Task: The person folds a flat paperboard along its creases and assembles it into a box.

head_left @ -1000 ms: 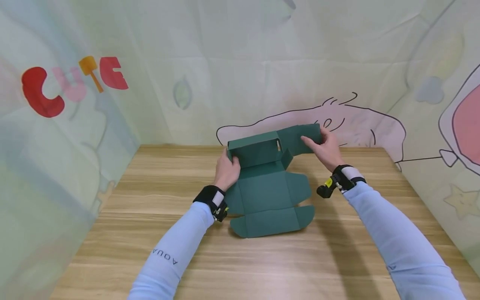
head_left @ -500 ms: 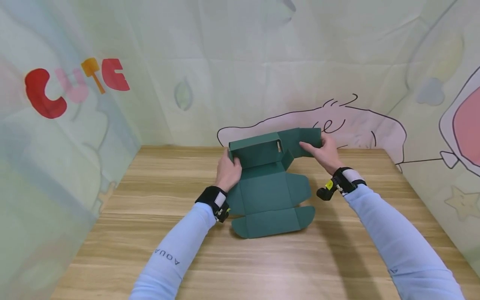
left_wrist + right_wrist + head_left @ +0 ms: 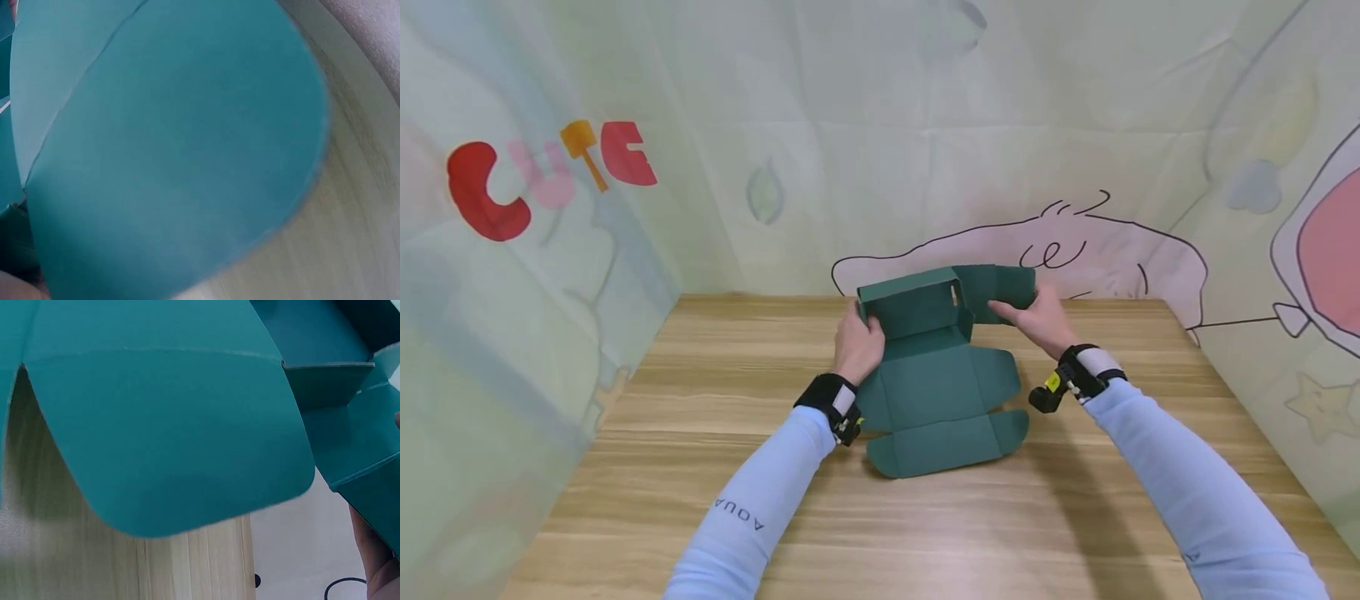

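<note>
Head view: a green carton (image 3: 936, 367), half folded, on a wooden table (image 3: 700, 433) near its far edge, back wall and left side raised, front flaps flat toward the viewer. Left hand (image 3: 857, 342) curled round the carton's left back corner, gripping it. Right hand (image 3: 1033, 317) pinching the long right panel (image 3: 1000, 287), thumb in front, fingers behind, the panel lifted off the table. Black wrist straps on both arms, pale blue sleeves; "AQUA" legible on the left sleeve (image 3: 741, 515). On the backdrop (image 3: 880, 125), red, pink and orange letters reading "CUTE" (image 3: 546, 171) at the left, plus an outlined cartoon figure behind the carton. Left wrist view: almost filled by a rounded green flap (image 3: 169, 162), very near and blurred, over a strip of wood grain at the right; left hand's fingers not visible here. Right wrist view: a rounded flap (image 3: 162, 425) over the table edge, folded walls and creases of the carton at upper right, a bit of the right hand at the lower right edge under a panel; no print on the cardboard.
</note>
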